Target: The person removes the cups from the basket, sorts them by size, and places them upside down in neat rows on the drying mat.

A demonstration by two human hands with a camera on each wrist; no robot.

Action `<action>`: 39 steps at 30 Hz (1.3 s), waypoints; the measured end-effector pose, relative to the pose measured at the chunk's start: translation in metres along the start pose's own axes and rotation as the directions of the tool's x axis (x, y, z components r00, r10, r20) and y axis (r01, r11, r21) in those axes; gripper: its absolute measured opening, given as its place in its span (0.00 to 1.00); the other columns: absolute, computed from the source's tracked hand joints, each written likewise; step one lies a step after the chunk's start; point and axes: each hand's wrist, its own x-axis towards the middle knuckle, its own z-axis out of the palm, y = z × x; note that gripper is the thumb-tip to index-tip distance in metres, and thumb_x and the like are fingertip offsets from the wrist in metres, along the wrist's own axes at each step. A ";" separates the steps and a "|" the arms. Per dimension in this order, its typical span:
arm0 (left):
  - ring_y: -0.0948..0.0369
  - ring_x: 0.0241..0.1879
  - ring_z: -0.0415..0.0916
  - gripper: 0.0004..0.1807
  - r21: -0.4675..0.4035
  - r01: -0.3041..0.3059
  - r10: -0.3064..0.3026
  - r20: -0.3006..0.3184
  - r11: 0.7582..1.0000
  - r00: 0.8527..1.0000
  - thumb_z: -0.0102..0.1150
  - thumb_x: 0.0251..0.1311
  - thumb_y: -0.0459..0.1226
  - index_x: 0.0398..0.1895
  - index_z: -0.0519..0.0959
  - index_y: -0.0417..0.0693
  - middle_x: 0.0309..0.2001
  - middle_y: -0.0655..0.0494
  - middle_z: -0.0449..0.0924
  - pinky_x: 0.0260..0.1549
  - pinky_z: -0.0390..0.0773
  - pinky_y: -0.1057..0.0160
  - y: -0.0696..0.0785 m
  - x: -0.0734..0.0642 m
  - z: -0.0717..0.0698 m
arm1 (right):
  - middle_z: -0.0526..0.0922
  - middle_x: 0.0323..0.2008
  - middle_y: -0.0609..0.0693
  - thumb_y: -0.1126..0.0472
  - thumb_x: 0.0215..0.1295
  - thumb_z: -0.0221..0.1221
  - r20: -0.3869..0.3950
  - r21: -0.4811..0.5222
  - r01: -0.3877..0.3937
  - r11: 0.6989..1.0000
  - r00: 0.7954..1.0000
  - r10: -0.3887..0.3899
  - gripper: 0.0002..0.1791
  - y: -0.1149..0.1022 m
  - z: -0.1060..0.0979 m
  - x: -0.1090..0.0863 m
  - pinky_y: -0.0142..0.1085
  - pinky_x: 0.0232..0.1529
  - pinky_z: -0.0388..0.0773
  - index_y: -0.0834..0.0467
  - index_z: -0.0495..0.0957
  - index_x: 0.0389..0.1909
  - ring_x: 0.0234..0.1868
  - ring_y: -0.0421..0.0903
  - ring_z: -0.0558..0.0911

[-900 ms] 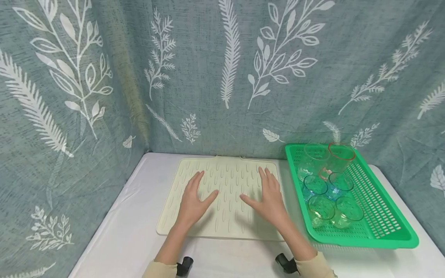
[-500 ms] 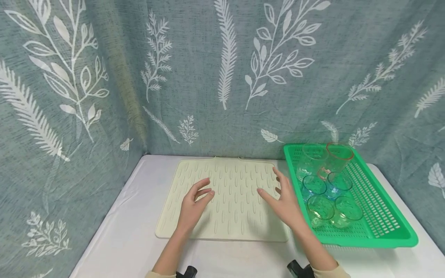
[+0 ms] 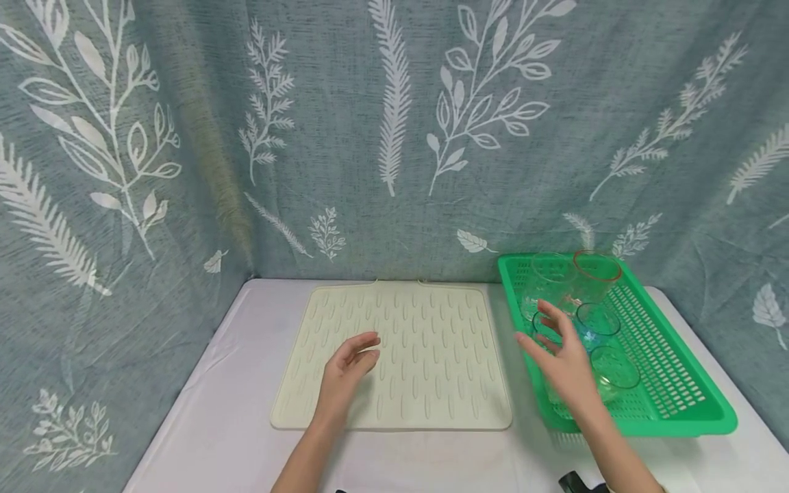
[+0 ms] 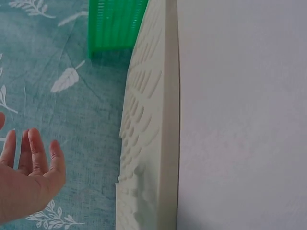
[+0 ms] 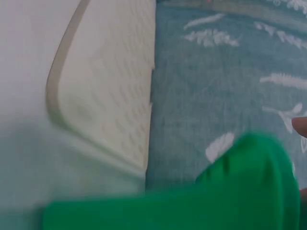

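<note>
Right hand [image 3: 564, 352] over glasses [image 3: 598, 322] in green basket [image 3: 653, 429], 4 o'clock.
One basket, six glasses, one mostly hidden by that hand: clear glass [image 3: 551, 284] and red-rimmed glass [image 3: 596, 276] at 11, two blue glasses at 9, two yellow-green glasses [image 3: 615, 370] at 7. Right hand loose, nothing held, contact can't tell. Left hand [image 3: 345, 373] relaxed, nothing held, over one cream mat [image 3: 425, 356], 6 o'clock.
</note>
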 end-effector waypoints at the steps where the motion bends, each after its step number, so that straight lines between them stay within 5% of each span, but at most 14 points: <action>1: 0.48 0.61 0.71 0.20 -0.010 0.005 -0.005 0.006 1.000 1.000 0.58 0.65 0.36 0.60 0.74 0.42 0.59 0.46 0.75 0.54 0.74 0.66 -0.001 -0.001 0.000 | 0.58 0.72 0.53 0.50 0.66 0.62 -0.006 -0.011 -0.003 1.000 1.000 0.003 0.41 0.002 -0.005 -0.001 0.39 0.63 0.68 0.52 0.53 0.75 0.69 0.53 0.60; 5: 0.48 0.60 0.71 0.20 -0.028 0.020 -0.020 0.019 0.999 1.000 0.58 0.65 0.35 0.59 0.74 0.41 0.58 0.47 0.76 0.53 0.76 0.64 -0.005 -0.006 0.002 | 0.59 0.71 0.53 0.49 0.67 0.61 -0.044 -0.076 -0.002 0.997 0.999 -0.001 0.41 0.010 -0.023 -0.005 0.24 0.56 0.69 0.54 0.53 0.75 0.67 0.54 0.61; 12: 0.54 0.55 0.75 0.20 0.005 0.062 -0.062 0.007 0.998 0.998 0.58 0.65 0.35 0.59 0.74 0.40 0.57 0.43 0.76 0.51 0.75 0.66 -0.009 -0.012 0.004 | 0.54 0.72 0.63 0.51 0.67 0.61 -0.097 -0.170 -0.038 0.985 0.995 0.022 0.45 0.026 -0.054 -0.005 0.58 0.64 0.62 0.60 0.47 0.76 0.69 0.64 0.55; 17: 0.54 0.56 0.74 0.21 0.001 0.083 -0.083 0.018 0.997 0.996 0.57 0.65 0.36 0.60 0.74 0.39 0.57 0.44 0.76 0.52 0.74 0.65 -0.010 -0.014 0.005 | 0.50 0.71 0.70 0.54 0.66 0.62 -0.102 -0.232 -0.041 0.972 0.995 0.018 0.48 0.042 -0.076 -0.004 0.65 0.62 0.57 0.66 0.43 0.75 0.68 0.71 0.52; 30: 0.45 0.59 0.70 0.21 -0.006 0.093 -0.092 0.049 0.996 0.995 0.59 0.64 0.36 0.60 0.74 0.39 0.57 0.40 0.75 0.53 0.73 0.61 -0.017 -0.014 0.003 | 0.44 0.65 0.85 0.53 0.53 0.71 0.082 -0.516 -0.079 0.853 0.987 0.141 0.64 0.068 -0.115 0.007 0.76 0.54 0.53 0.76 0.33 0.71 0.63 0.82 0.48; 39: 0.45 0.60 0.69 0.23 0.008 0.065 -0.066 0.078 0.998 0.995 0.59 0.64 0.37 0.61 0.73 0.39 0.57 0.40 0.74 0.54 0.73 0.62 -0.018 -0.017 -0.003 | 0.48 0.61 0.87 0.56 0.50 0.73 0.249 -0.526 -0.045 0.849 0.947 0.204 0.65 0.080 -0.123 0.013 0.73 0.51 0.63 0.83 0.33 0.67 0.58 0.83 0.56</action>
